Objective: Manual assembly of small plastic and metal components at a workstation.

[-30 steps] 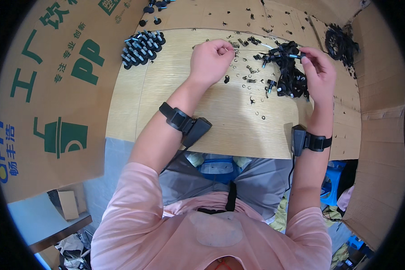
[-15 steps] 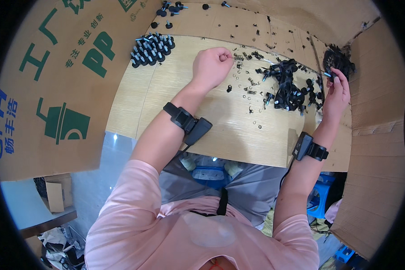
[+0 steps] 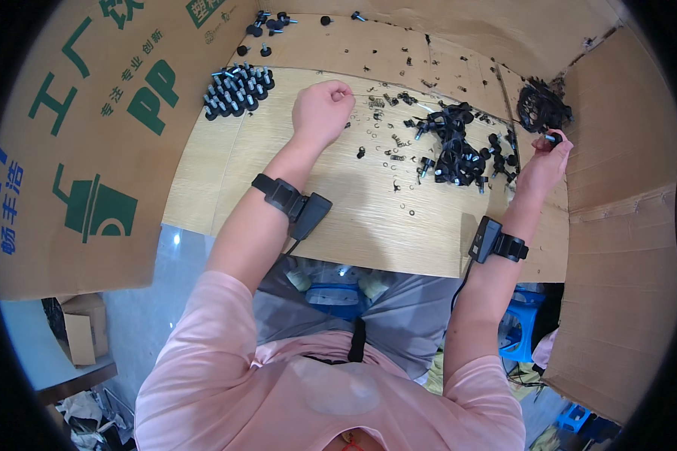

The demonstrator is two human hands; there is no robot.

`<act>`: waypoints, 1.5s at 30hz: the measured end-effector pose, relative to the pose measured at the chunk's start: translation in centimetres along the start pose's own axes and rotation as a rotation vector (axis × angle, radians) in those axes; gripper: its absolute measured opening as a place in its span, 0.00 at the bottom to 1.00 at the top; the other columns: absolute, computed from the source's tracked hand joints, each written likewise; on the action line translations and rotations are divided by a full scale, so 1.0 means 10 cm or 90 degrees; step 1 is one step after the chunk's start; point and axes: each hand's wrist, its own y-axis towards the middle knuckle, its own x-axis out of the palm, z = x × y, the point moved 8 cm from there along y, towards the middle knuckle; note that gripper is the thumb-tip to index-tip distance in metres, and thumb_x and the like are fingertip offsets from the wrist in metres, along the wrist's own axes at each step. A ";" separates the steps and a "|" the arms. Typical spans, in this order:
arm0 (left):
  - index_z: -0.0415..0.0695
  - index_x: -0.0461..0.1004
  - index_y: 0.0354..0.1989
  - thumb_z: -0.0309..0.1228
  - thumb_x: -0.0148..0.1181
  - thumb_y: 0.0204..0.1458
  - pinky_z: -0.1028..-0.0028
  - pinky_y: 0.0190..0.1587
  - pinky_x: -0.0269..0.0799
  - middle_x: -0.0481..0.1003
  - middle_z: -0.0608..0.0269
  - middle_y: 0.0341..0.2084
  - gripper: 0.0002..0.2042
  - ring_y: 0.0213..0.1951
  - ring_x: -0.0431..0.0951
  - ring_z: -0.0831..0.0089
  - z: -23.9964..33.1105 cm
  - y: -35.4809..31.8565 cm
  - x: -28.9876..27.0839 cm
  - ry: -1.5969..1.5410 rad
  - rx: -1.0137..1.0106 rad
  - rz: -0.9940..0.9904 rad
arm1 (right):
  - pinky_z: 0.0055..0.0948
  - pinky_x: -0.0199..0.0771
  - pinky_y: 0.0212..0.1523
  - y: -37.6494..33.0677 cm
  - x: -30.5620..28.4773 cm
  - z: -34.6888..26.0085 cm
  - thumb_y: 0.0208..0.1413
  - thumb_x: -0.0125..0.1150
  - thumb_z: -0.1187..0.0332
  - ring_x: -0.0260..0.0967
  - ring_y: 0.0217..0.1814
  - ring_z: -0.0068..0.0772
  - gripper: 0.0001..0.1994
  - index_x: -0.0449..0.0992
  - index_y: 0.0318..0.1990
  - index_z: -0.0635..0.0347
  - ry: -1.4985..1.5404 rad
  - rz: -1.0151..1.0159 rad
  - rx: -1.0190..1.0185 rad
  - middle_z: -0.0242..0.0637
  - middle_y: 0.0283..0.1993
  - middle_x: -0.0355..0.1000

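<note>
My left hand [image 3: 322,113] is closed in a pinch above the back of the table, left of the loose springs. Whatever its fingertips hold is hidden or too small to make out. At the right side, my right hand [image 3: 543,167] grips a black-headed bolt [image 3: 553,137] with a bluish metal shank between thumb and fingers. Just beyond it lies a dark heap of thin black parts [image 3: 543,105]. Small coil springs and rings [image 3: 397,141] are scattered between my hands. Nearer the right one sits a black plastic bag [image 3: 457,154] with more black-headed bolts around it.
Several black-headed bolts [image 3: 237,90] stand in tight rows, shanks up, at the back left of the wooden table [image 3: 293,233]. More bolts [image 3: 274,24] lie on the cardboard behind. Tall cardboard walls [image 3: 90,150] enclose the left, back and right. A wristband device sits on each forearm.
The whole view has shifted slightly. My left hand has drawn a little left, away from the springs. My right hand has turned and lowered, with the bolt still in its fingers.
</note>
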 end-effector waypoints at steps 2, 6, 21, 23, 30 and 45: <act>0.38 0.79 0.28 0.26 0.60 0.46 0.79 0.23 0.63 0.72 0.69 0.14 0.05 0.17 0.68 0.82 0.00 0.00 0.01 -0.013 0.006 0.000 | 0.29 0.61 0.35 0.02 -0.06 0.01 0.69 0.36 0.52 0.55 0.28 0.25 0.22 0.69 0.36 0.62 0.079 0.045 0.019 0.30 0.25 0.57; 0.49 0.81 0.28 0.34 0.59 0.43 0.72 0.29 0.71 0.78 0.66 0.20 0.06 0.24 0.78 0.70 -0.07 0.02 0.03 0.048 -0.014 -0.014 | 0.26 0.59 0.34 0.04 -0.15 0.00 0.69 0.34 0.52 0.54 0.28 0.24 0.22 0.68 0.38 0.62 0.120 0.093 0.048 0.29 0.25 0.57; 0.45 0.80 0.30 0.32 0.61 0.45 0.73 0.29 0.71 0.78 0.62 0.20 0.07 0.23 0.77 0.71 -0.07 -0.01 0.15 0.010 -0.001 -0.067 | 0.24 0.55 0.31 -0.02 -0.19 0.11 0.69 0.33 0.51 0.54 0.27 0.21 0.23 0.69 0.35 0.60 0.231 0.165 0.145 0.29 0.25 0.60; 0.44 0.80 0.32 0.31 0.61 0.46 0.74 0.30 0.71 0.78 0.61 0.21 0.07 0.23 0.76 0.71 0.00 -0.06 0.23 -0.026 0.047 -0.102 | 0.22 0.57 0.32 -0.12 0.20 0.14 0.69 0.38 0.53 0.54 0.28 0.20 0.21 0.70 0.37 0.61 0.274 0.002 0.142 0.28 0.26 0.61; 0.43 0.78 0.37 0.27 0.60 0.46 0.74 0.39 0.71 0.78 0.58 0.31 0.09 0.33 0.75 0.69 0.27 -0.16 0.29 -0.080 0.167 -0.186 | 0.15 0.60 0.31 -1.12 1.29 0.17 0.66 0.46 0.60 0.61 0.30 0.16 0.16 0.75 0.48 0.62 0.147 -0.541 0.240 0.30 0.35 0.72; 0.40 0.67 0.50 0.25 0.58 0.54 0.73 0.50 0.68 0.74 0.62 0.41 0.15 0.47 0.73 0.74 0.49 -0.48 0.62 -0.596 0.033 -0.508 | 0.24 0.67 0.46 -1.42 1.49 0.01 0.66 0.45 0.64 0.65 0.44 0.25 0.15 0.72 0.50 0.66 0.211 -0.649 0.236 0.38 0.51 0.67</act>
